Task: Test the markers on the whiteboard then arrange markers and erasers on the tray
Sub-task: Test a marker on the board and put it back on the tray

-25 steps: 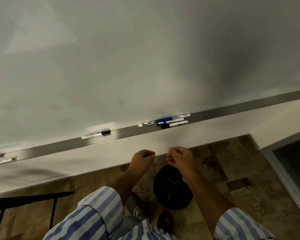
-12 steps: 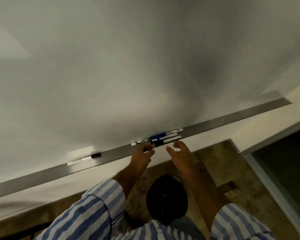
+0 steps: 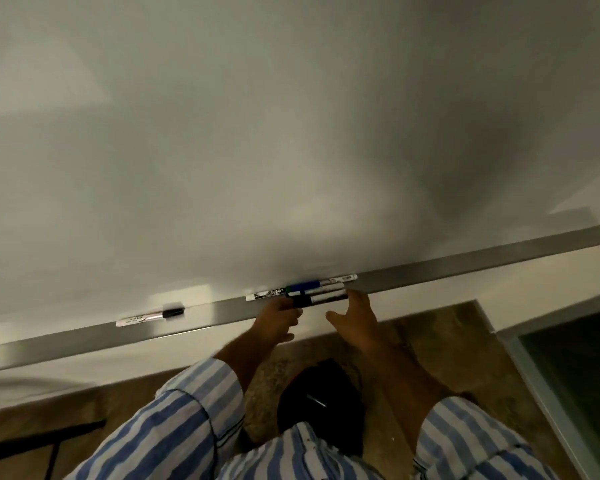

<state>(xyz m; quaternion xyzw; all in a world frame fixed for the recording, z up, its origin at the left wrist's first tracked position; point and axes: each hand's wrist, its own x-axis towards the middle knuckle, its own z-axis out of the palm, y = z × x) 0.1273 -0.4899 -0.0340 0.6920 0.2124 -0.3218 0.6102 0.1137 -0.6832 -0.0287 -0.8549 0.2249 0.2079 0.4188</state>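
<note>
A wide whiteboard (image 3: 291,133) fills the upper view, with a long metal tray (image 3: 465,266) along its bottom edge. Several markers lie bunched on the tray: a blue-capped one (image 3: 303,285) at the back, white-barrelled ones beside it, and a black-capped marker (image 3: 326,299) at the front edge. A lone black-capped marker (image 3: 149,316) lies further left. My left hand (image 3: 278,318) reaches up, its fingers curled on the front marker's black cap. My right hand (image 3: 355,318) is spread, with a fingertip at that marker's right end. No eraser is visible.
Below the tray is a pale wall strip, then patterned brown carpet (image 3: 447,341). A round black object (image 3: 321,403) sits on the floor between my arms. A dark table frame (image 3: 32,441) stands at the lower left, a glass panel (image 3: 575,382) at the right.
Both hands rose from in front of my body to the tray. The left hand's fingers reached the front marker's cap and the right hand spread out at its other end.
</note>
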